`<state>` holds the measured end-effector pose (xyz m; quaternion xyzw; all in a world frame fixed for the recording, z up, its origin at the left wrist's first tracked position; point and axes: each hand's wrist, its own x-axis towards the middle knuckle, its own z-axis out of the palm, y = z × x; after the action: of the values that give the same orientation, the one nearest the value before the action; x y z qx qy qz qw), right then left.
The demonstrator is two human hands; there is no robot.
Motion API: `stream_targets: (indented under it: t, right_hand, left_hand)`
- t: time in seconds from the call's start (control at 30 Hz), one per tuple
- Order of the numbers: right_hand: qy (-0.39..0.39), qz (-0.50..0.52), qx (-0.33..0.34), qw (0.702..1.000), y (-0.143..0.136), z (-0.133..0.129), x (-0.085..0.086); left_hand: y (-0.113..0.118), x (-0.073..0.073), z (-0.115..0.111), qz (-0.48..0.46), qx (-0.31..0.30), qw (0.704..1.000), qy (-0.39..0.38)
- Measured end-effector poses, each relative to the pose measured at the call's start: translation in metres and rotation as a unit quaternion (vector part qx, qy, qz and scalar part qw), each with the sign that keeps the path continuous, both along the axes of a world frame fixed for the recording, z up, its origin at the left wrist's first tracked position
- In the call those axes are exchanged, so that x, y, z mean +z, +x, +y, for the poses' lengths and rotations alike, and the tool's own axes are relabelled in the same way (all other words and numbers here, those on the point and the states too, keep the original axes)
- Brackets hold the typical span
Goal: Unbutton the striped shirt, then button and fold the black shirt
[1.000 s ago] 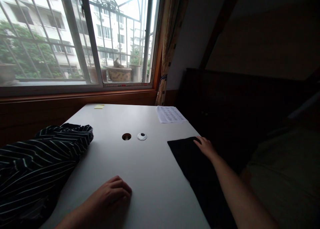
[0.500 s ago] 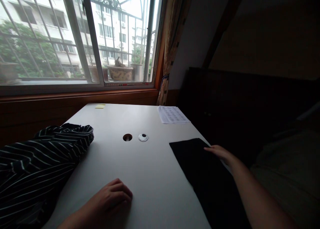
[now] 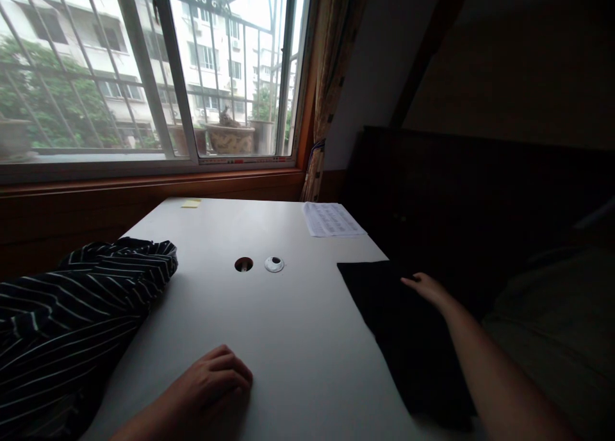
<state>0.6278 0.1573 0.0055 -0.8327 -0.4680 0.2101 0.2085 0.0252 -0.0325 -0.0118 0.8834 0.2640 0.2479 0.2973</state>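
My right hand [image 3: 430,290] grips the right edge of a long piece of folded black cloth [image 3: 403,329], thumb on top and the other fingers partly hidden. The cloth lies along the right side of the white table [image 3: 288,338] and reaches past its edge. What kind of garment or cloth it is, I cannot tell. My left hand [image 3: 218,377] rests on the near part of the tabletop, its fingers curled in and close together, with nothing seen in them. To its left, a black garment with white stripes [image 3: 110,287] lies bunched over the table's left edge.
Printed sheets of paper [image 3: 331,220] lie at the far right corner, a yellow sticky note [image 3: 191,204] at the far left. Mid-table are a round cable hole [image 3: 243,265] and its white cap [image 3: 274,264]. Behind stands a barred window [image 3: 230,75] with a tied curtain [image 3: 317,159].
My right hand has drawn the black cloth to the right, farther over the table's edge, and its near end has come into view. My left hand has stayed in place.
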Motion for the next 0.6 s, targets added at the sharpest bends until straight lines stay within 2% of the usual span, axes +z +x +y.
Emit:
stream_targets:
  t: [0.13,0.27,0.33,0.43,0.5,0.6]
  right_hand:
    - [-0.02,0.036,-0.001,0.999,0.012,-0.025,-0.004]
    - [-0.047,0.111,0.008,0.993,0.032,-0.077,-0.013]
    - [-0.051,0.193,0.007,0.98,0.043,-0.106,-0.02]
    - [-0.023,0.222,-0.003,0.975,0.055,-0.137,-0.03]
    - [-0.004,0.21,-0.016,0.978,0.06,-0.145,-0.032]
    - [0.018,0.167,-0.016,0.986,0.066,-0.143,-0.031]
  left_hand:
    - [-0.001,-0.003,0.0,0.011,-0.004,1.0,0.002]
    - [-0.001,-0.003,-0.001,-0.001,-0.002,1.0,-0.001]
    - [-0.002,-0.003,-0.001,-0.002,-0.009,1.0,-0.002]
    - [-0.003,-0.007,0.0,0.009,-0.009,1.0,0.003]
    - [-0.004,-0.011,0.001,0.01,-0.01,1.0,0.013]
    - [-0.005,-0.014,0.003,-0.002,-0.018,1.0,0.017]
